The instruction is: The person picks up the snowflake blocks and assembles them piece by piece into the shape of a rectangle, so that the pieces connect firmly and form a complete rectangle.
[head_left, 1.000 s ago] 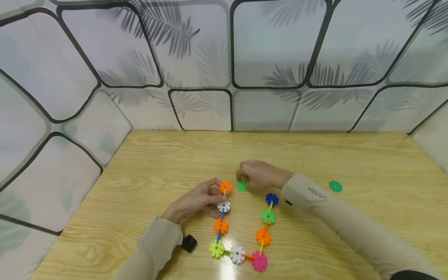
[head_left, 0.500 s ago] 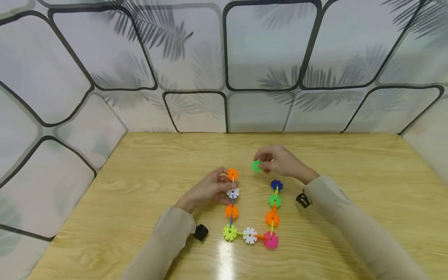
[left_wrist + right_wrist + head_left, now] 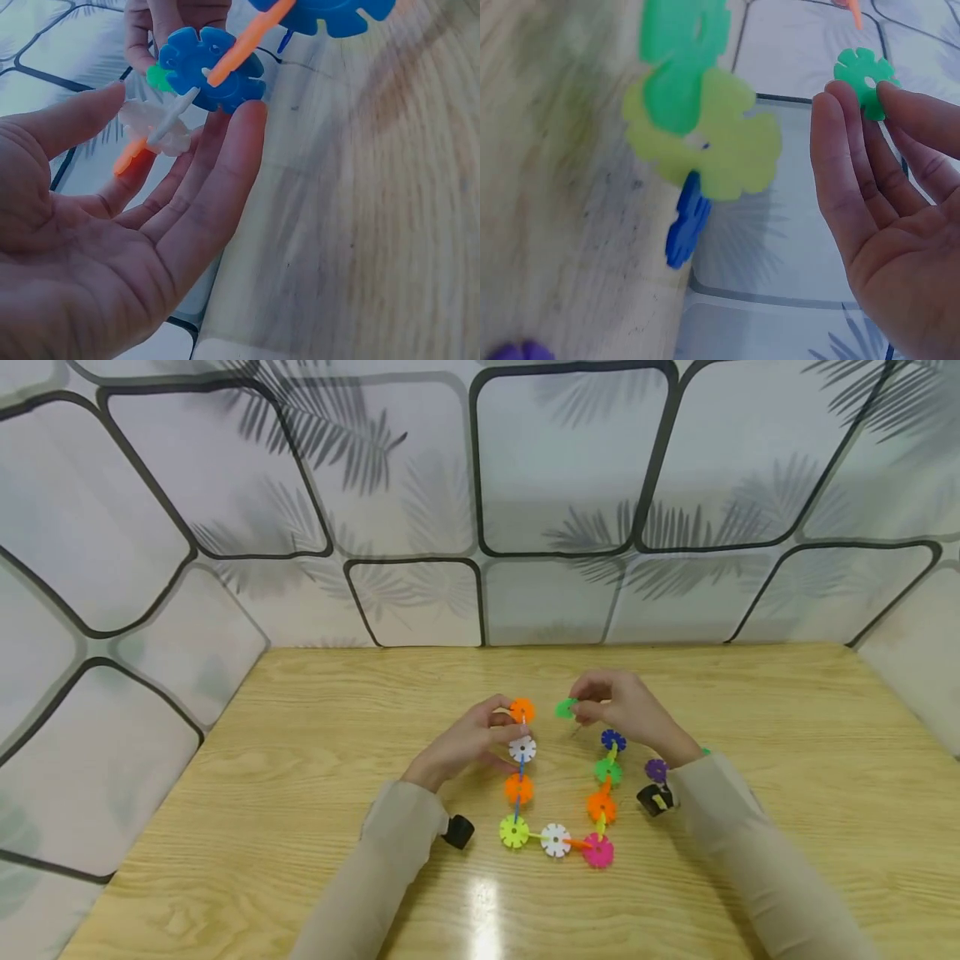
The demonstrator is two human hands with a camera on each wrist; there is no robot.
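A chain of notched plastic discs lies in a U with its open side facing away from me. My left hand (image 3: 468, 739) holds its left arm near the far end, fingers around the white disc (image 3: 522, 748) and the orange disc (image 3: 522, 710). In the left wrist view, fingertips are under a blue disc (image 3: 214, 67) and the thumb is beside a white disc (image 3: 157, 124). My right hand (image 3: 626, 706) pinches a loose green disc (image 3: 866, 79) between thumb and fingertips, a short gap right of the chain's orange end. The blue disc (image 3: 613, 740) ends the right arm.
A purple disc (image 3: 656, 770) lies near my right wrist. Another green disc (image 3: 707, 751) is mostly hidden by my right sleeve. Black wrist devices (image 3: 459, 832) sit under both cuffs. The wooden table (image 3: 315, 752) meets a patterned wall (image 3: 555, 602) behind.
My left hand and the chain have shifted away from me and rightward. My right hand, still pinching the green disc, moved off from the orange end, then came back somewhat closer.
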